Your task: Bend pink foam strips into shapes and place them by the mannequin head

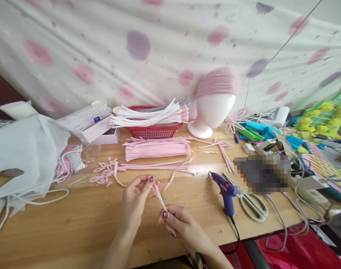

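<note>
Pink pipe cleaners stretch at a slant between my two hands above the front of the table. My left hand pinches their upper end between thumb and fingers. Lower and to the right, my right hand is closed on the other end. Just behind my hands winds a thin pink strip with fine marks, like a tape measure. Small pink pipe-cleaner loops lie in a group to the left. Behind are loose pink stems and a thick pink bundle.
A blue glue gun and green-handled scissors lie to the right, beside a blurred-out patch. At the back stand a red basket of white stems and a white foam head wearing a pink cap. Plastic bags sit left; cables trail right.
</note>
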The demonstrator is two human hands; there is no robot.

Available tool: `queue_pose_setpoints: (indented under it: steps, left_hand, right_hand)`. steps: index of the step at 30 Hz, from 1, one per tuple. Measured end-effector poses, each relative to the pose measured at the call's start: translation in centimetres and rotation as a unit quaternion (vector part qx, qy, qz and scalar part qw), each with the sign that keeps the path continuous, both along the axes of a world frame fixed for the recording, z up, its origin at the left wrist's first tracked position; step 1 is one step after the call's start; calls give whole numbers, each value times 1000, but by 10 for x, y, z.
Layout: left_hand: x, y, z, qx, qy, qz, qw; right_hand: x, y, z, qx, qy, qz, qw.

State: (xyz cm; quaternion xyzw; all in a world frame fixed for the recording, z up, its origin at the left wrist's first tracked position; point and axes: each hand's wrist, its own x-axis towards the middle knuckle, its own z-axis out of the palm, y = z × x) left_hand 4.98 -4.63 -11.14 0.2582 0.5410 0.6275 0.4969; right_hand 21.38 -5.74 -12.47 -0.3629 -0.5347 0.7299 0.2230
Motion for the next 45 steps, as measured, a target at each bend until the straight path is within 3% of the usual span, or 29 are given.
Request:
queue_pose_setpoints:
  steps: [6,8,17,22,25,33,40,45]
  left_hand:
    - [-12,-9,1,69,30,149,986]
    - [-12,-16,3,88,49,165,981]
    - [25,-48,27,121,105,-34,987]
    - [28,-58,29,108,94,-124,982]
    - [26,-62,31,100,135,-169,971]
    - [26,-60,38,137,235,-164,948]
    - [25,-61,31,136,271,-136,943]
    - [30,-59,25,187,331,-107,919]
  right_hand:
    - [19,-18,-1,-49,-37,30,998]
    - [25,-22,1,-49,-42,33,997]
    - [29,-27,27,87,5,3,996]
    - [29,-34,32,133,18,-19,991]
    - [31,-37,28,147,27,-41,988]
    - [32,-36,32,160,-19,-60,985]
    - [25,-35,43,193,-53,-97,975]
    - [20,-29,38,189,-37,-136,972]
